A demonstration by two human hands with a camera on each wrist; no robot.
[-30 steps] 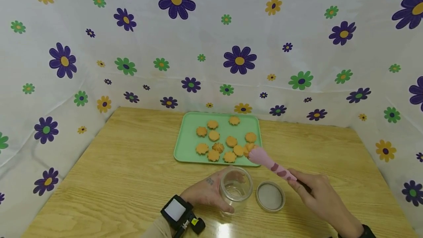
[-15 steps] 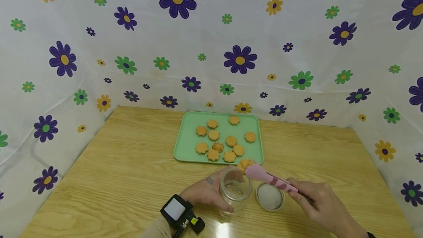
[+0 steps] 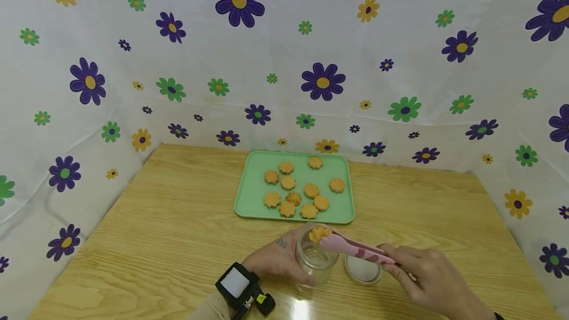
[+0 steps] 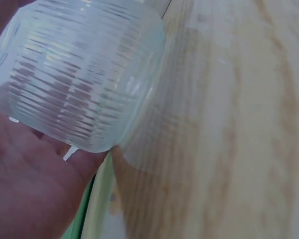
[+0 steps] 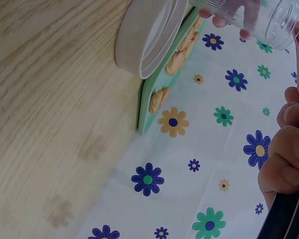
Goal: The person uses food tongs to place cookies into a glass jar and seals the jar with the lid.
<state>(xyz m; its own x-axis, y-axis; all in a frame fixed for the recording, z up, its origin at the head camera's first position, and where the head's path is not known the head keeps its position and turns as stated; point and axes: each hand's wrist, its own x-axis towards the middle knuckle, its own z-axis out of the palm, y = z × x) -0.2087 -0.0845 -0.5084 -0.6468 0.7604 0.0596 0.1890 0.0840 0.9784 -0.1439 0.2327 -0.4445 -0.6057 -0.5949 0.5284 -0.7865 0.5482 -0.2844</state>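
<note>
My left hand grips a clear glass jar round its side; the jar stands upright on the table, its mouth uncovered. Ribbed glass of the same jar fills much of the left wrist view. In my right hand is a pair of pink tongs with darker patches and a black handle. A flower-shaped cookie is pinched in the tips of the tongs, over the jar's mouth. Fingers of the right hand curl round the dark handle in the right wrist view.
Beyond the jar lies a green tray with several scalloped cookies on it. A round lid rests on the wooden table right of the jar, partly under the tongs. Flower-printed cloth hangs behind and at both sides.
The tongs have carried the cookie from the tray's right front corner towards me and left, to above the jar's mouth. My left hand and the jar have stayed put.
</note>
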